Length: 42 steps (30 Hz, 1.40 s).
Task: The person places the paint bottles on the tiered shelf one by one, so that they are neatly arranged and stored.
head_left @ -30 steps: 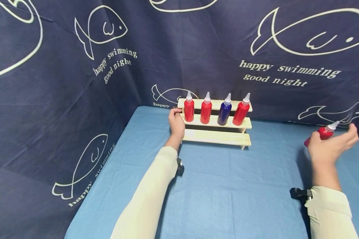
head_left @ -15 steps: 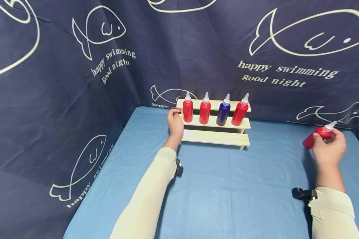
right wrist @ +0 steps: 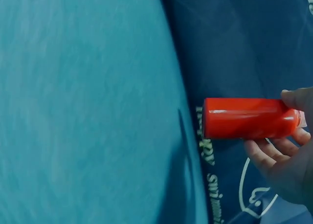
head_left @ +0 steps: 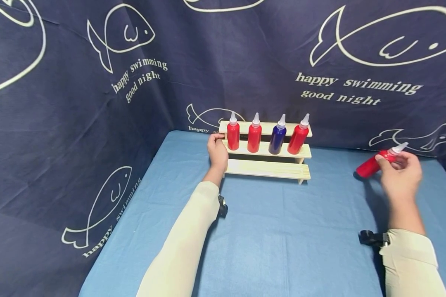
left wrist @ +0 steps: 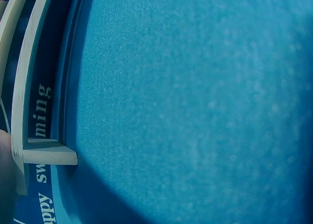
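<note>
A three-step wooden display rack [head_left: 267,168] stands toward the back of the cloth. My left hand [head_left: 217,153] grips its left end, fingers curled behind the upright; a fingertip [left wrist: 5,150] shows against the board in the left wrist view. Along the middle step stand two red squeeze bottles [head_left: 254,139], a blue squeeze bottle [head_left: 277,140] and a leaning red one [head_left: 298,140], all with clear pointed caps. Off to the right, my right hand [head_left: 402,176] pinches another red squeeze bottle [head_left: 371,166] near its neck, tilted with its base toward the rack.
Blue cloth [head_left: 260,247] covers the table. Behind and to the left hangs a dark blue curtain [head_left: 238,62] printed with white fish and lettering. The rack's lowest step [head_left: 264,169] sits in front of the bottles.
My right hand has closed its fingers on the red squeeze bottle and carried it left, tilting it further over. The left hand stays at the rack's end.
</note>
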Tool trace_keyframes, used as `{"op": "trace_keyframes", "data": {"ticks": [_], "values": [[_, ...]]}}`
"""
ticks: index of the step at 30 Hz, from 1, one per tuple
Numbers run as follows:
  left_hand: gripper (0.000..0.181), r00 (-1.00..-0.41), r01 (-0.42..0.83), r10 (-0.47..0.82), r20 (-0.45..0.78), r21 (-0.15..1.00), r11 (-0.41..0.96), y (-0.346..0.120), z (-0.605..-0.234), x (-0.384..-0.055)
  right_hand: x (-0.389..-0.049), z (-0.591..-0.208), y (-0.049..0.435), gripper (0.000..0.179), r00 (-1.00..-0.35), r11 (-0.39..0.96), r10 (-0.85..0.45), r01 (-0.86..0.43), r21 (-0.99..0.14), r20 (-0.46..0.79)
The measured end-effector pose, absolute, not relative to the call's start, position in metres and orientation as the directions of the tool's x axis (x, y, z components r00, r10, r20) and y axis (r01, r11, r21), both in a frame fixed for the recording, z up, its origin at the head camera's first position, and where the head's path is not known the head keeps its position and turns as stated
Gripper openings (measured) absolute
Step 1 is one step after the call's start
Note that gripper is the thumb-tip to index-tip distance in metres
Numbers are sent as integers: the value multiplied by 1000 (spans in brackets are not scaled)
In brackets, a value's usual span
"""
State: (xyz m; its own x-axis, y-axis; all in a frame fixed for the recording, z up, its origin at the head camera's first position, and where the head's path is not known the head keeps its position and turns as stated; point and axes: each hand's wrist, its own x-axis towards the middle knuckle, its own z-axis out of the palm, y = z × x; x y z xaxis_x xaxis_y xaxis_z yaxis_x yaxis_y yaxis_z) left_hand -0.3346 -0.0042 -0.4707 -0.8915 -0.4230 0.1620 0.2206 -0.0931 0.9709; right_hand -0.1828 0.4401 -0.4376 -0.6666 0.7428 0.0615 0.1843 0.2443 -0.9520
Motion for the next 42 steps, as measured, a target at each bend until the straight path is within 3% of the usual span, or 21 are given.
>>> {"op": "trace_keyframes", "data": {"ticks": [8, 17, 31, 42], "values": [[23, -894, 210, -420, 158, 974, -81, -4, -471, -334, -183, -423, 420, 28, -735, 214, 674, 98, -972, 74], [22, -887, 212, -434, 156, 974, -83, -4, -471, -337, -184, -414, 401, 24, -808, 403, 568, 106, -909, 158], [22, -892, 193, -431, 136, 977, -91, -4, -468, -334, -184, -407, 359, 27, -865, 361, 415, -127, -924, 281], [22, -896, 190, -423, 134, 977, -94, -3, -467, -332, -190, -408, 333, 24, -913, 293, 292, -198, -936, 285]]}}
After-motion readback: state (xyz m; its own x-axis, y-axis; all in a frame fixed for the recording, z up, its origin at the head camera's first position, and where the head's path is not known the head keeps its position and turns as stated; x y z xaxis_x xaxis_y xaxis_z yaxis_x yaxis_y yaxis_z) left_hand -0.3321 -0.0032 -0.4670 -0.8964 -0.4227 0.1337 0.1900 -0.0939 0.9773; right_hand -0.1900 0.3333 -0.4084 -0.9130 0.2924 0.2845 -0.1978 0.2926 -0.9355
